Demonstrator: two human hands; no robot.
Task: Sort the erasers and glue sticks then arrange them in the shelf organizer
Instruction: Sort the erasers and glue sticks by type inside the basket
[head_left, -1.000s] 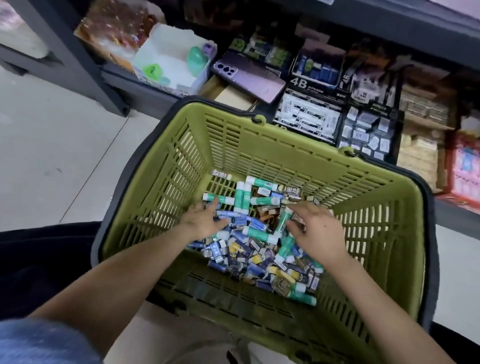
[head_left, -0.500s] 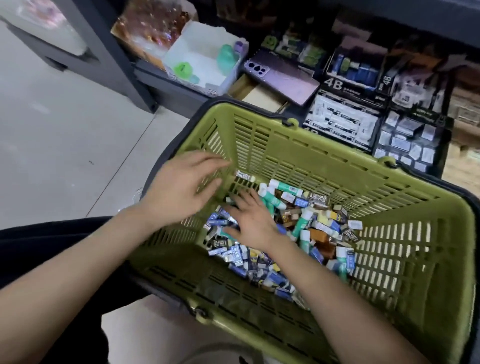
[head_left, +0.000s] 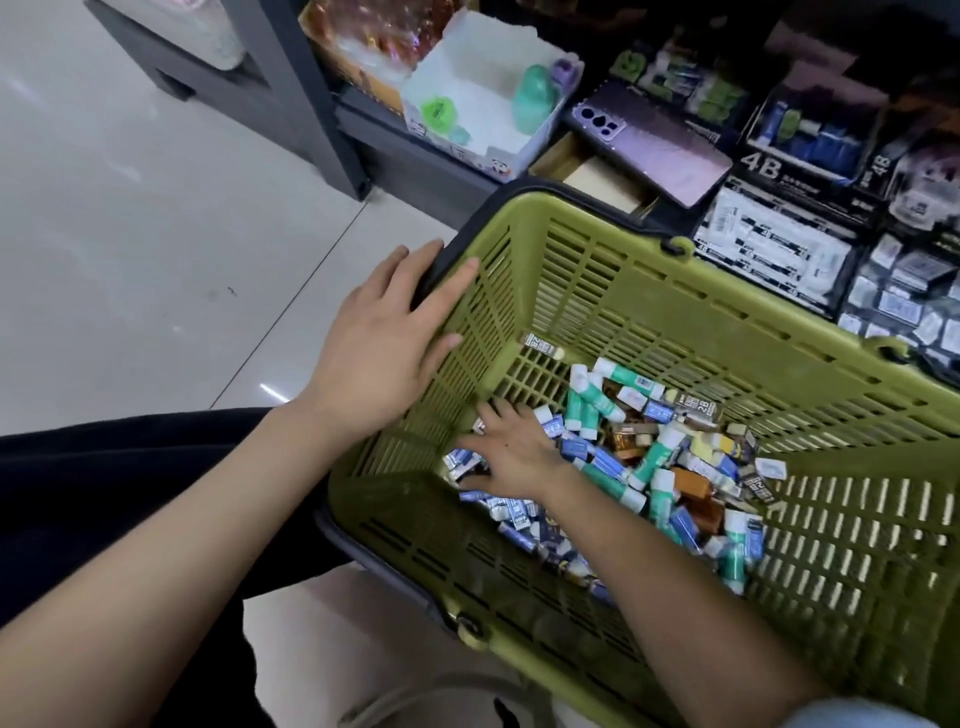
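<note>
I'm seeing the right hand (head_left: 511, 452) lying splayed, fingers straight, pressing flat on the erasers (head_left: 514, 512), gripping nothing; the left hand (head_left: 384, 338) is resting flat and relaxed over the dark rim of the basket (head_left: 649, 291), also holding nothing; the erasers, small rectangular blocks in glossy blue-white sleeves, are sitting heaped on the basket floor, mixing with glue sticks (head_left: 587, 400), smooth green-and-white cylinders; the basket is showing olive slotted plastic; beyond it the shelf organizer (head_left: 769, 244), cardboard trays printed 4B, is holding small wrapped blocks; a mauve phone (head_left: 654, 140) is lying on the shelf boxes.
</note>
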